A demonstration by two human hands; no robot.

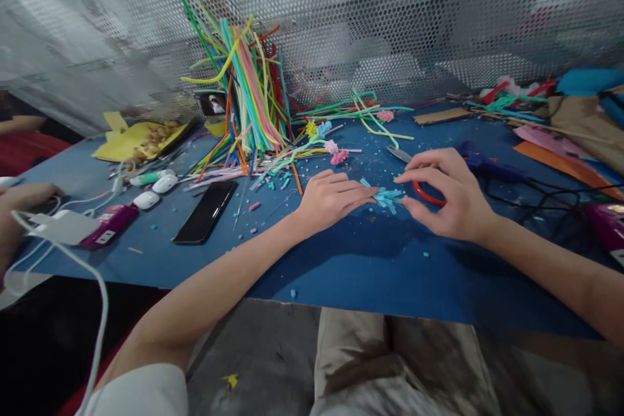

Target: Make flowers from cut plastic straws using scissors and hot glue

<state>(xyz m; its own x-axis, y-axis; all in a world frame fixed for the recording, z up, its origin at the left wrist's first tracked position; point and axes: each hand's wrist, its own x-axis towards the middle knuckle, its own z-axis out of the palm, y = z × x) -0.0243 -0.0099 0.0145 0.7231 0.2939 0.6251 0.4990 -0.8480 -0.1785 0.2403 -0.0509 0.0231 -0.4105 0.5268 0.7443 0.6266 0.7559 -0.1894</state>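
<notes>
My left hand (331, 198) is closed, its fingertips pinching a light blue fuzzy pipe-cleaner piece (387, 198) with short side tufts like a flower or leaf spray. My right hand (446, 198) is just to the right of that piece, thumb and forefinger apart, the thumb close to its tip. Whether the thumb touches it, I cannot tell. Scissors (429, 195) with a red handle show through the gap of my right hand; their blade points up and left past the fingers, and the middle is hidden.
A tall bundle of coloured pipe cleaners (251, 91) stands behind, with small pipe-cleaner flowers (336, 153) in front. A black phone (205, 212) lies left, a blue glue gun (492, 166) with black cable right. Another person's arm (22, 208) rests far left, near white cables and a purple box (110, 226).
</notes>
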